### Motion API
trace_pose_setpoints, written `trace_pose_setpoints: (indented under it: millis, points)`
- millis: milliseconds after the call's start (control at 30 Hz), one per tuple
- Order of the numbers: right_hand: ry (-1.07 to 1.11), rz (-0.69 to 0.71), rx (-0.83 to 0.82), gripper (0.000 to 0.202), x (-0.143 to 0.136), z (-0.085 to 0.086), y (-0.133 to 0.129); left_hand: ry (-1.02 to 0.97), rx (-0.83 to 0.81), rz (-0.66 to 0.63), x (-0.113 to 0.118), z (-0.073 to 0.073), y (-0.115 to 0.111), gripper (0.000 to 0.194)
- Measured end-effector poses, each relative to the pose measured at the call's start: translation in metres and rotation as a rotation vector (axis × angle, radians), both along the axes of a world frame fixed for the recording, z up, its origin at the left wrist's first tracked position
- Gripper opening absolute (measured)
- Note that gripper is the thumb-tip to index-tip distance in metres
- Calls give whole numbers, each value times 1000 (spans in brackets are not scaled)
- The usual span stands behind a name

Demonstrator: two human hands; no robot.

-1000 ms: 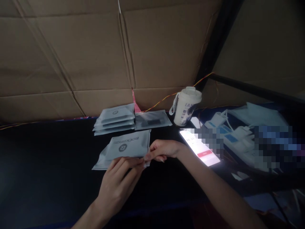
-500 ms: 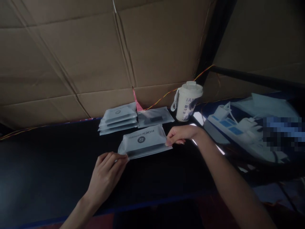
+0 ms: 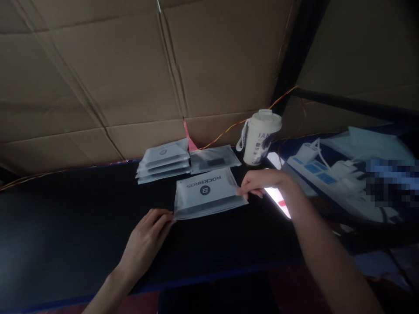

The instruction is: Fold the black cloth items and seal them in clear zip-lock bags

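A frosted plastic zip bag (image 3: 209, 192) printed ROCKBROS with a round logo lies on the black tabletop, with something dark inside along its near edge. At its near left corner, my left hand (image 3: 147, 235) has thumb and fingers closed on the edge. My right hand (image 3: 258, 182) pinches the bag's right edge. Just behind lies a stack of similar filled bags (image 3: 163, 159), and beside it another flat frosted bag (image 3: 214, 159) with a dark patch.
A lidded white cup (image 3: 262, 137) with a strap stands at the back right. Further right are a power strip (image 3: 314, 170) with plugs and some plastic bags (image 3: 376, 141). A bright phone-like screen (image 3: 278, 200) lies beneath my right forearm. Cardboard (image 3: 131, 78) walls the back.
The zip bag has shifted right and now lies flatter, its print plainer. My right hand has moved slightly right with it, while my left hand stays near the same place.
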State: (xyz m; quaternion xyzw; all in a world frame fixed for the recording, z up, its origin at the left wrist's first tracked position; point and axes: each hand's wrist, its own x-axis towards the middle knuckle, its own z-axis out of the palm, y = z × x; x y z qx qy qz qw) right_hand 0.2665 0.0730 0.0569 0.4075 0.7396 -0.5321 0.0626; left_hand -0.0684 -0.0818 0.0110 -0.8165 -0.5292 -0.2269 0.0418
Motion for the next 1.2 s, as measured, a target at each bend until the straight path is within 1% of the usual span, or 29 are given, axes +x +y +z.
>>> trace_pose_setpoints:
  millis: [67,100,200,267,300,333,367,433,500,567,633,700,867,1200]
  points:
    - [-30,-55,73,53,-2,2,-2,-27,-46,5,2,-2,0,21]
    - [-39,-111,122,55,-4,3,-3,-36,-57,8,2,-3,0,21]
    - [28,-375,295,51,-13,0,-3,-50,-53,8,4,-2,1,25]
    - [142,-548,462,47,-24,-5,-3,-47,-35,1,7,0,3,27]
    - [188,-605,566,45,-30,-8,-4,-44,-22,-6,9,2,4,26]
    - [225,-635,674,43,-36,-11,-5,-38,-11,-19,12,4,7,26]
    - [258,-636,775,40,-43,-16,-7,-31,-3,-39,15,6,10,25]
    - [325,-571,934,31,-57,-25,-11,-11,6,-96,23,9,18,26]
    - [380,-468,1042,23,-69,-36,-15,22,2,-161,31,10,27,27]
    - [358,-369,1108,26,-78,-46,-19,52,-10,-210,38,8,37,29]
    - [292,-295,1121,31,-83,-54,-21,64,-38,-233,42,4,44,31]
    - [244,-264,1114,30,-85,-57,-22,49,-74,-241,44,1,49,32]
    - [237,-268,1065,20,-83,-53,-20,-27,-126,-234,43,-1,48,34]
    - [212,-268,1053,20,-83,-51,-20,-42,-113,-237,45,2,46,31]
